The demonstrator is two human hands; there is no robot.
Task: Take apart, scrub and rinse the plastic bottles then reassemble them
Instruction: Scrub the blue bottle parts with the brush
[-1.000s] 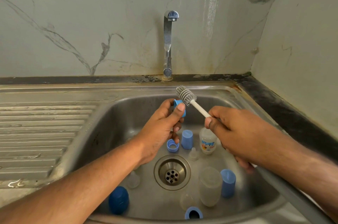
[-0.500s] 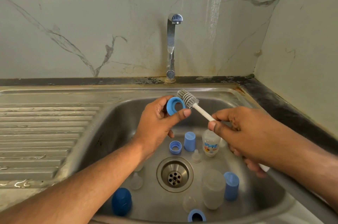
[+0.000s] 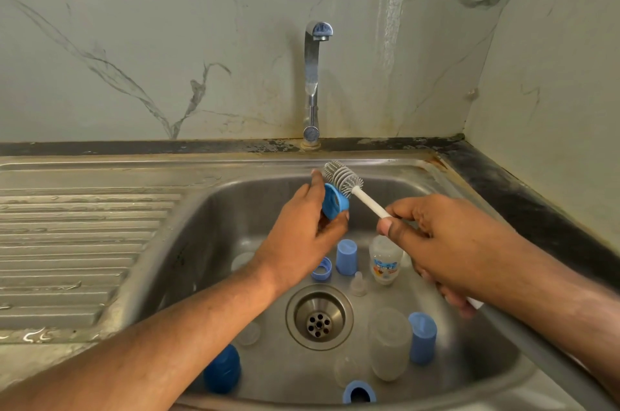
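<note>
Pinched between thumb and fingers of the left hand [image 3: 298,232], a blue ring [image 3: 333,202] is held tilted over the sink [image 3: 214,242], its opening facing right. Touching the ring's upper edge is the grey bristle head of a brush [image 3: 342,179], whose white stem runs down into the right hand [image 3: 446,253]; that grip is curled round the stem, and the grey handle end leaves the frame at the lower right.

Down in the basin, a small clear bottle [image 3: 385,261] stands behind the right hand, partly hidden; its label is coloured, but the writing is too blurred to read. Just left of it is a blue cap [image 3: 346,257], then a second blue ring [image 3: 322,269] lying tilted, and a clear teat [image 3: 358,283] in front. Right of the drain [image 3: 319,320] stands a frosted bottle [image 3: 389,343] touching another blue cap [image 3: 422,336]. A third ring [image 3: 359,392] sits at the near rim, a dark blue lid [image 3: 222,368] beside the left forearm, which covers part of it. Faint clear pieces near the drain are hard to make out. A tap [image 3: 313,81] rises behind the sink.
</note>
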